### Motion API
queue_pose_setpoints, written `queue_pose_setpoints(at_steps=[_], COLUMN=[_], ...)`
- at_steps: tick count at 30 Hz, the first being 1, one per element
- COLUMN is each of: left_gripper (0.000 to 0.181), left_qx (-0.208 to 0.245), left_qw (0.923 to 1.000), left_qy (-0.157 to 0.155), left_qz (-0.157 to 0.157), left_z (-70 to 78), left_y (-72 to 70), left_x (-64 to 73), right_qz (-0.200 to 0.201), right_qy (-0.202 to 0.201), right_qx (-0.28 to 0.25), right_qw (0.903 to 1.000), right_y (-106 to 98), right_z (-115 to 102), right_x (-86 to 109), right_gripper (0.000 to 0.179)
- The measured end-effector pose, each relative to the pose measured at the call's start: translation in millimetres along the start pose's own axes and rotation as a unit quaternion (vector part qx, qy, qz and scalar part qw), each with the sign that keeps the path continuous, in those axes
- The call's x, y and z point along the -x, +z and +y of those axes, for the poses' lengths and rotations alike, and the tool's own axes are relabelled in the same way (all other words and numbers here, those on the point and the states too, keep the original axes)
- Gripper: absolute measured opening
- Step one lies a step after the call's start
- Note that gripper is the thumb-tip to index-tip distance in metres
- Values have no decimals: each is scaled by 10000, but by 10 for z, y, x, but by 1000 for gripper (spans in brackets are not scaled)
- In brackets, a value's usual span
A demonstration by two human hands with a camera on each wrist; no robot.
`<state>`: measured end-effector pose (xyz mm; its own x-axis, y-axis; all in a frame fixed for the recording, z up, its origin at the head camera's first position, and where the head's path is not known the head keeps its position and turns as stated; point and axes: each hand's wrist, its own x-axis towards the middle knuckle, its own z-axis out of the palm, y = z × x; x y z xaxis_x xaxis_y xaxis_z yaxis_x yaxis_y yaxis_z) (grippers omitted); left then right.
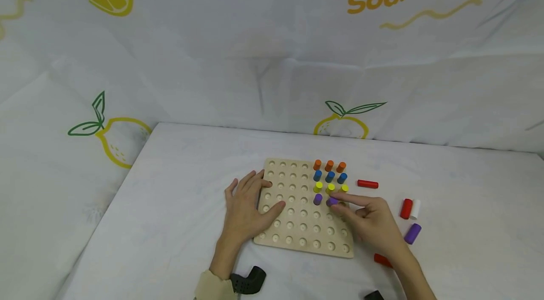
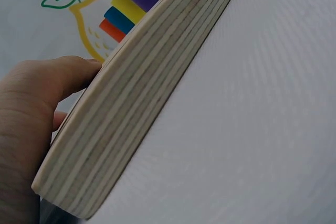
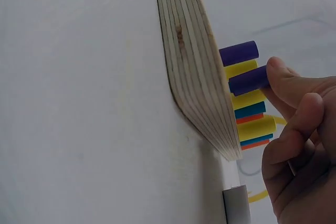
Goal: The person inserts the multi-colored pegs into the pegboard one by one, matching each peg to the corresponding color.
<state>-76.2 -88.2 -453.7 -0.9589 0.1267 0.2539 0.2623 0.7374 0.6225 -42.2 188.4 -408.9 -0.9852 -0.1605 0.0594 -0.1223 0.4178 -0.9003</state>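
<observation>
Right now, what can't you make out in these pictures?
- Right wrist view: part of the gripped purple cylindrical peg's upper end, behind the right hand.
- Head view: one end of a red cylindrical peg, behind the right forearm.
- Head view: rest of a black object, cut off by the bottom edge.

Purp peg (image 3: 248, 81), tan stripe-edged brd (image 1: 296, 235)

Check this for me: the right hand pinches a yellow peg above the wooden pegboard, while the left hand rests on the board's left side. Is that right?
Not quite: the right hand pinches a purple peg, not a yellow one, as the right wrist view shows. The left hand does rest on the left side of the wooden pegboard.
</observation>
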Motion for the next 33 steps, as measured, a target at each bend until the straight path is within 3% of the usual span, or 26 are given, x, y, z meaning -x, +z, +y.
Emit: queue_pose_setpoints(at_steps=[3, 9, 33], left_gripper=[44, 45, 45], left_qx=[24, 93, -7], left_qw=[10000, 9998, 10000], left_qy=[-39, -103, -3], left_qz=[-52, -121, 37], left_z=[-3, -7, 9], left_y=[-2, 1, 6], left_x=[0, 5, 2], right_qz=[-29, -51, 58], right_qy=[-97, 108, 237], right_qx=[22, 71, 413], right_qw=[9999, 9999, 9988], right_y=[15, 22, 29], right_z=[10, 7, 20], right_x=[1, 5, -9], right_gripper=[24, 25, 27])
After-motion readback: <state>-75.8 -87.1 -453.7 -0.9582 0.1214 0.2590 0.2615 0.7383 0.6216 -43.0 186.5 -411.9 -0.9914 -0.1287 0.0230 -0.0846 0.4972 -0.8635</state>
